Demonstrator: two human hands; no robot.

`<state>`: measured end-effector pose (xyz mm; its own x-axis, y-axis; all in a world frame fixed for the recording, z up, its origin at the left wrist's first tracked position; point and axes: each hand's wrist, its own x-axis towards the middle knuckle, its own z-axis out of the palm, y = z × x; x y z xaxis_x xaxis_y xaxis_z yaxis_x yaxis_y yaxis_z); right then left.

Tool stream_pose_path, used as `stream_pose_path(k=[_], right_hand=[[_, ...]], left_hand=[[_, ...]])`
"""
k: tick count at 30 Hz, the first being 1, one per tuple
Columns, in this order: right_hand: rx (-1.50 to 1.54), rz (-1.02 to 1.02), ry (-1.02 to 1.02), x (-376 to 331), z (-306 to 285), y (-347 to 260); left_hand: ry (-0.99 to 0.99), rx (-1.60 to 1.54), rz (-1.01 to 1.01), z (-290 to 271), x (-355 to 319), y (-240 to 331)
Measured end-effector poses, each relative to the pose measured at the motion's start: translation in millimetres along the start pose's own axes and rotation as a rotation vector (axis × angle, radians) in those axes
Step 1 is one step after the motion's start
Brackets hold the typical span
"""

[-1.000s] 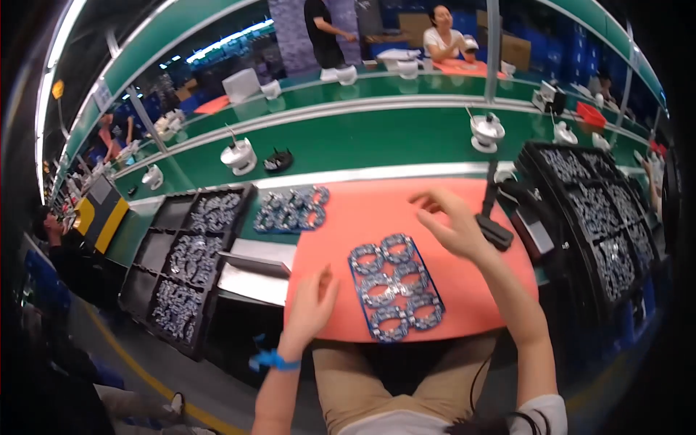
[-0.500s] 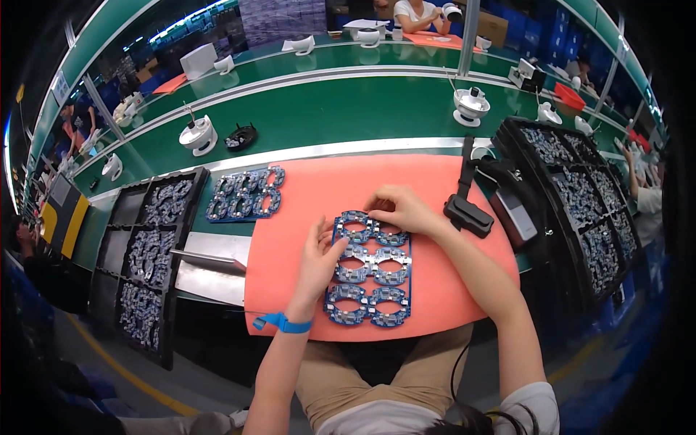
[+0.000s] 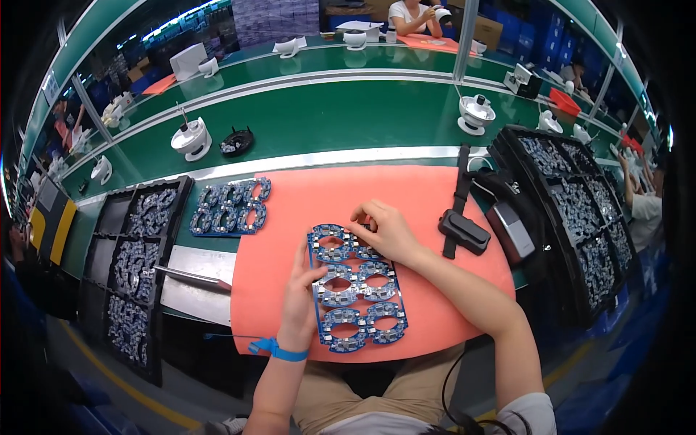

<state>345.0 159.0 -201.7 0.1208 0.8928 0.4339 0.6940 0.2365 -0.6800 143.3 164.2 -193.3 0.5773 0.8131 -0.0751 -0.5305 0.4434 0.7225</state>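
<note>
A blue panel of joined ring-shaped circuit boards (image 3: pixel 358 297) lies slightly turned on the orange-pink mat (image 3: pixel 428 304), in front of me. My left hand (image 3: pixel 299 293), with a blue strap (image 3: pixel 279 349) at its wrist, grips the panel's left edge, thumb over the boards and fingers along the side. At the far right corner of the panel my right hand (image 3: pixel 384 230) has its fingers curled and closed on the uppermost board; its fingertips are partly hidden. A second, similar panel (image 3: pixel 229 209) rests at the mat's far left corner.
Black trays of loose boards stand at left (image 3: pixel 138 264) and right (image 3: pixel 580 210). A metal plate (image 3: pixel 196 293) with an upright bar lies left. A black strapped device (image 3: pixel 464 230) and a grey box (image 3: pixel 511 230) lie right. White domed housings (image 3: pixel 191 138) stand on the green bench behind.
The view has shifted a little. The panel has turned slightly, its far end swinging left, with both hands moving along with it. My left thumb sits lower on the panel's edge.
</note>
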Motion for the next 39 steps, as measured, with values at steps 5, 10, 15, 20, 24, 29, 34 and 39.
stream_pose_path(k=[5, 10, 15, 20, 24, 29, 34, 39], right_hand=[[-0.082, -0.167, -0.005, -1.1, -5.9, -6.1], [-0.079, -0.271, -0.026, -1.7, -14.4, -21.5], [-0.243, -0.388, -0.103, -2.8, -7.7, -18.0], [-0.228, -0.288, -0.202, -1.0, -18.1, -22.0], [-0.244, -0.293, -0.2, -3.8, -16.5, -22.4], [-0.241, -0.305, -0.166, 0.1, -14.1, -23.0], [-0.144, -0.188, -0.161, 1.8, -10.4, -25.5], [-0.238, -0.348, -0.181, 17.0, 4.3, -35.7]], left_hand=[[0.006, -0.188, 0.001, -5.5, 1.6, -3.6], [0.028, -0.246, -0.038, -6.9, 1.7, -3.5], [0.007, -0.26, -0.056, -4.1, 1.8, -4.6], [0.016, -0.213, -0.05, -5.3, 3.3, -5.8], [0.023, -0.135, -0.033, 0.1, 3.6, -6.5], [0.049, -0.117, -0.036, -9.1, 7.7, -12.7], [0.046, -0.181, -0.051, -6.5, 7.5, -13.7], [0.038, -0.232, -0.089, -7.6, 7.7, -11.9]])
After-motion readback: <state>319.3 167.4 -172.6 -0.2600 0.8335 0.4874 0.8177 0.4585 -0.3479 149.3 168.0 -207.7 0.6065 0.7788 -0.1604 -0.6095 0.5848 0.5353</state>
